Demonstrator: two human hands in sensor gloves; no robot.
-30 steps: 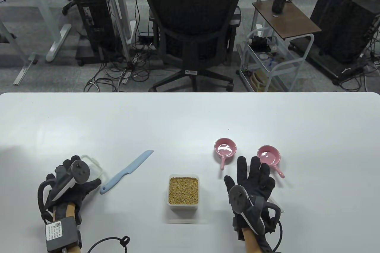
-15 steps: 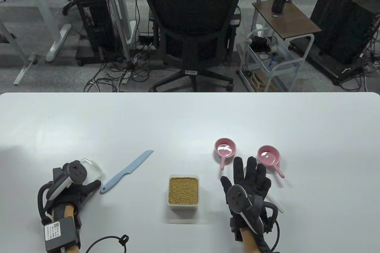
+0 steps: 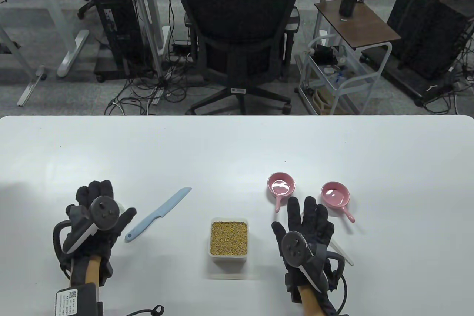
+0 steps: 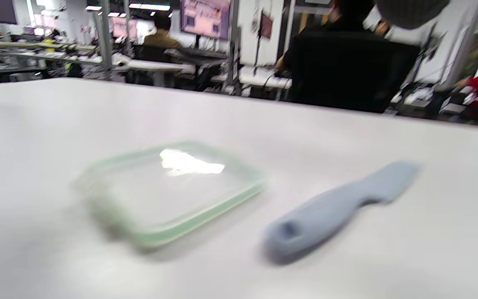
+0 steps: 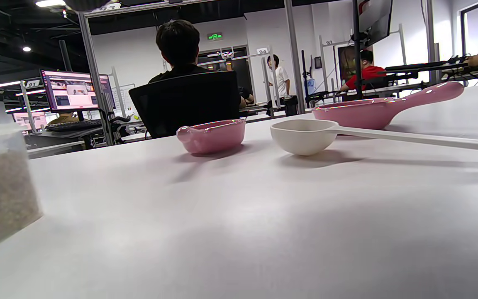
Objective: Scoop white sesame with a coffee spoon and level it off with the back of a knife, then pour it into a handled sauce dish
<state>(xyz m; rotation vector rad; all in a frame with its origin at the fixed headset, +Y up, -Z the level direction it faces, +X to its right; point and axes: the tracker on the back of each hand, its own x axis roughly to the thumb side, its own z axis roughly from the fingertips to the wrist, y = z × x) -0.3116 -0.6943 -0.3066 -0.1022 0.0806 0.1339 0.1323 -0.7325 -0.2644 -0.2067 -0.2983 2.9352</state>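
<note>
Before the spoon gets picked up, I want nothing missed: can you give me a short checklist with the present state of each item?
1. Sesame container uncovered, full: ok; lid lies apart.
2. Coffee spoon free on the table, bowl empty: ok.
3. Right hand over the spoon, fingers straight, no grip yet: ok.
4. Knife lying free beside the left hand: ok.
5. Both handled sauce dishes upright and empty: ok.
6. Which knife edge is the back: cannot tell.
</note>
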